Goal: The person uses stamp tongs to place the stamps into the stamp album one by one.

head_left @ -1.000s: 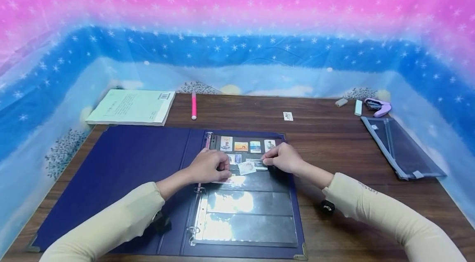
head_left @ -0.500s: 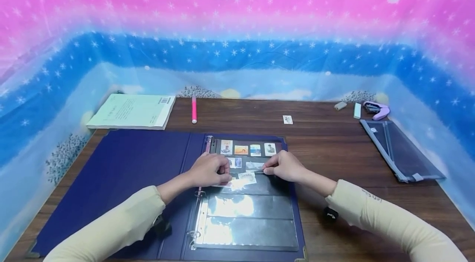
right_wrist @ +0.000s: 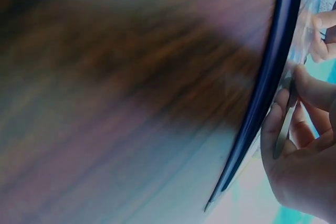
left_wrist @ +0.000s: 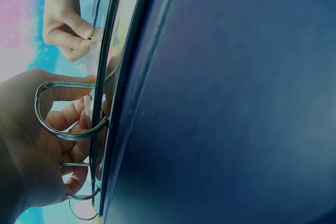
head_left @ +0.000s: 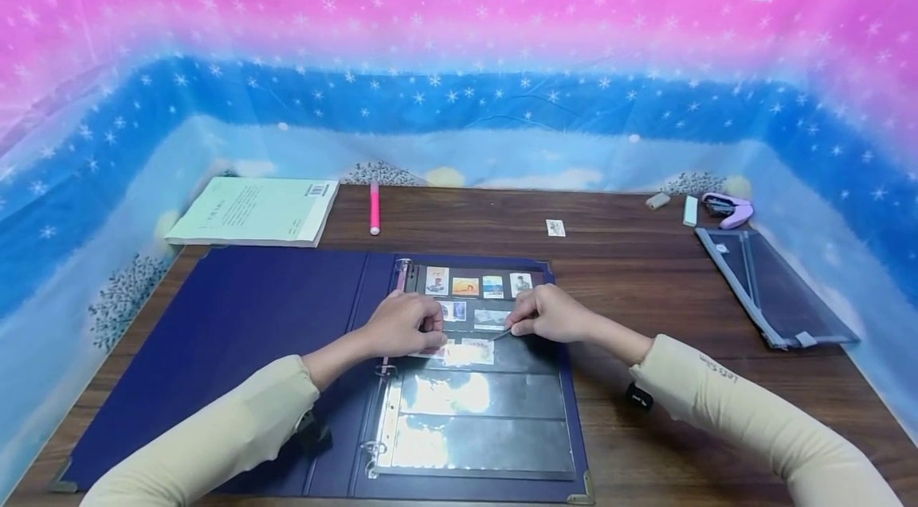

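In the head view, a ring-bound stamp album [head_left: 272, 355] lies open, its black page [head_left: 495, 443] with clear pocket strips on the right. My right hand [head_left: 548, 312] pinches slim metal tweezers [right_wrist: 286, 124], tips pointing down-left toward a pale stamp [head_left: 477, 351]. That stamp lies nearly level at the third row, partly under glare. My left hand [head_left: 407, 324] bends over the page's left side, thumb and forefinger pinching what looks like the clear pocket strip [left_wrist: 88, 103]. Several stamps [head_left: 465, 286] sit in the top row; a grey stamp [head_left: 491, 320] sits in the second.
One loose stamp [head_left: 555, 228] lies behind the album. A green book [head_left: 254, 210] and pink marker [head_left: 374, 208] are back left. At right are an eraser [head_left: 658, 200], a pale green block [head_left: 690, 210], a purple stapler [head_left: 727, 210] and a zip pouch [head_left: 778, 288]. Metal rings [left_wrist: 65, 109] rise by my left hand.
The pale stamp has moved down from the second row toward the third and turned level. The right hand with the tweezers shifted slightly; the left hand stayed in place.
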Motion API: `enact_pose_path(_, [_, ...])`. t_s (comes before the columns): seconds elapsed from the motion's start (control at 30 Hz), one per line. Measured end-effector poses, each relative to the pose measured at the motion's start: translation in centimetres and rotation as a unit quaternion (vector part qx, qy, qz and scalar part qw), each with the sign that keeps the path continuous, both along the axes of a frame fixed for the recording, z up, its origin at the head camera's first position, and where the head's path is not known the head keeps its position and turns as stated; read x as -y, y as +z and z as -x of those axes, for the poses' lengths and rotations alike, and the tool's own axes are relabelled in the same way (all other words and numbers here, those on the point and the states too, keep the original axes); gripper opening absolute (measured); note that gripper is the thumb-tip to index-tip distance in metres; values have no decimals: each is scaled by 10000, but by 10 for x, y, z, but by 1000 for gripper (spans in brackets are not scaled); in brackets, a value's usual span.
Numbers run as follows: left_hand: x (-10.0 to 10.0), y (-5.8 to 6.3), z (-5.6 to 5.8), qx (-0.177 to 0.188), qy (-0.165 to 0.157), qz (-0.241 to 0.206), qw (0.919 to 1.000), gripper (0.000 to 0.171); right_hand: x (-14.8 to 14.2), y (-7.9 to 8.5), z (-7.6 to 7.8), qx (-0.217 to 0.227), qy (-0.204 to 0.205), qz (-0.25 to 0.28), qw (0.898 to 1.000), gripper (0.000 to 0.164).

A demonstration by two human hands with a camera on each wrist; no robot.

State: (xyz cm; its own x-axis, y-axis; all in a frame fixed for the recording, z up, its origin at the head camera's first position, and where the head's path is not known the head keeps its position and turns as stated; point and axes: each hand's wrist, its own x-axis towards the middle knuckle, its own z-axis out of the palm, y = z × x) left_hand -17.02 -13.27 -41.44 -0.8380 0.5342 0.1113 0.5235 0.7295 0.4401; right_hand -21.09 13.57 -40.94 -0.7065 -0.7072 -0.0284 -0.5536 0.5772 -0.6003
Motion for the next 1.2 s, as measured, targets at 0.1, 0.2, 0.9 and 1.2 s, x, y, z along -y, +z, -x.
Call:
enact_pose_path(0.1, [0,0,0,-12,14,9,10000,17,-1,-1,1,-156,151,7,9998,10])
enact_pose_path(0.2, [0,1,0,1,14,7,10000,17,-2,-2,2,-263,245,-19,9994,11])
enact_pose_path(0.9, [-1,0,2,71,9,-46,10000,18,-1,-3,4,-1148,559,40,9918,11])
enact_pose_path(1.2, [-2,-2,3,96,110,20,9999,18,-36,3,40,-987,-564,162,9934,16])
